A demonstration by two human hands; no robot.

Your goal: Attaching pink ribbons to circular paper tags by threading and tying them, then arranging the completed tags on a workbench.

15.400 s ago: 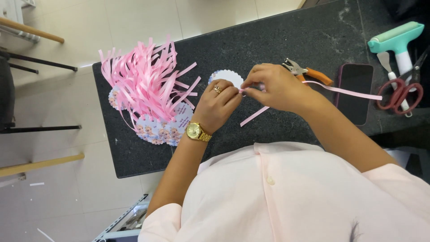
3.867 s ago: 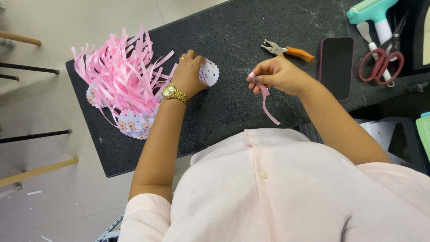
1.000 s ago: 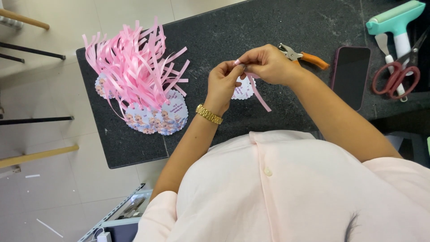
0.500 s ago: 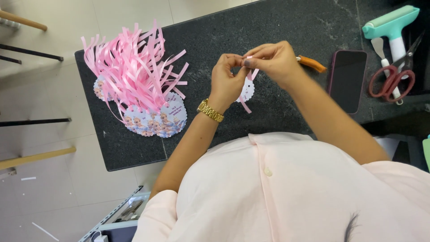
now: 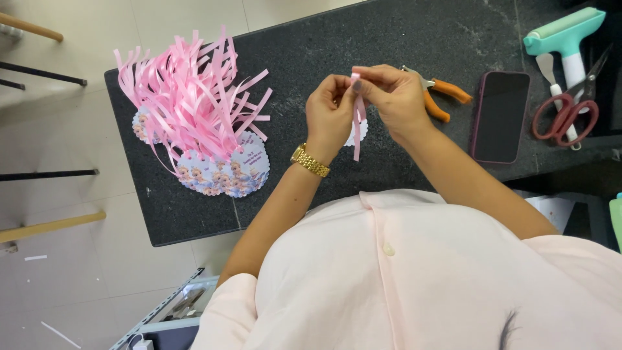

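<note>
Both hands, left and right, pinch the pink ribbon; light and limp, it seems best gripped near the white tag.

A dark speckled stone tabletop is seen above a pale tiled floor. On it are laid a heap of round printed tags with pink ribbons at the left, orange-handled pliers, a dark phone, red-handled scissors and a teal roller at the right.
</note>
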